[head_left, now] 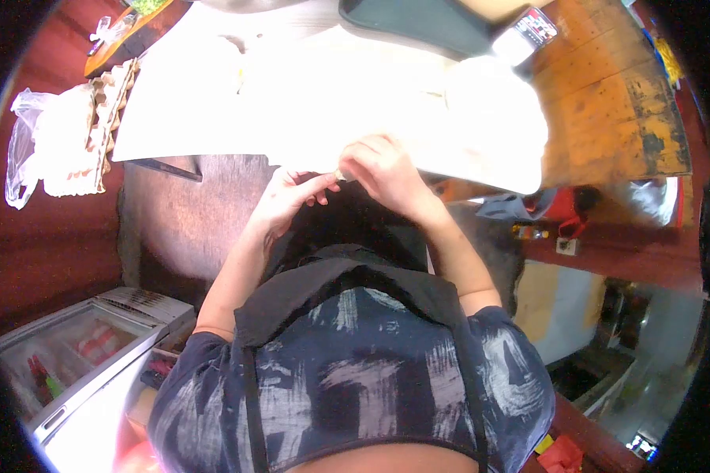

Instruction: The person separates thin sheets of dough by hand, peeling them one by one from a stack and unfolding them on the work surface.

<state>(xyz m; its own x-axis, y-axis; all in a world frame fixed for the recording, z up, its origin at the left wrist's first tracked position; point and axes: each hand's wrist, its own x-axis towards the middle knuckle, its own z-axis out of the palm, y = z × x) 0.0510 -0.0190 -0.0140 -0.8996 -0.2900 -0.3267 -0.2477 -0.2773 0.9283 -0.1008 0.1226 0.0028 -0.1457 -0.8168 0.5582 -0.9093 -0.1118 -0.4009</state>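
Note:
My left hand (298, 191) and my right hand (383, 172) meet at the near edge of a very bright white work surface (331, 102). Between their fingertips is a small pale piece (341, 176), too small and washed out to name. The left thumb and forefinger pinch it from one side. My right fingers are curled round its other side, partly hiding it. Both wrists are above the dark apron (347, 256) on my front.
Egg trays (102, 118) and a clear plastic bag (25, 146) are at the left. A dark green tray (410, 24) lies at the back, beside a printed container (528, 35). Wooden boards (607, 102) extend right. A glass-topped freezer (87, 347) stands lower left.

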